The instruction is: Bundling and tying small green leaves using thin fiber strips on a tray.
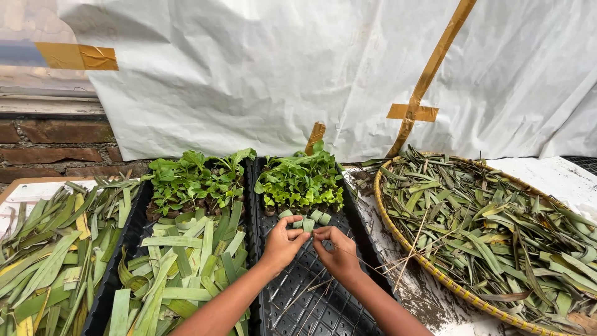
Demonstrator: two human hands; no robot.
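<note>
Over the black seedling tray [323, 292], just short of the seedlings [301, 183]: left hand [283, 242] and right hand [336, 249] pinching a small rolled leaf cup [308, 225] between fingertips, both grips narrow, equally near.

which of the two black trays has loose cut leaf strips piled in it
The left black tray: cut leaf strips fill its near part. The right black tray shows bare mesh there, under both hands.
</note>
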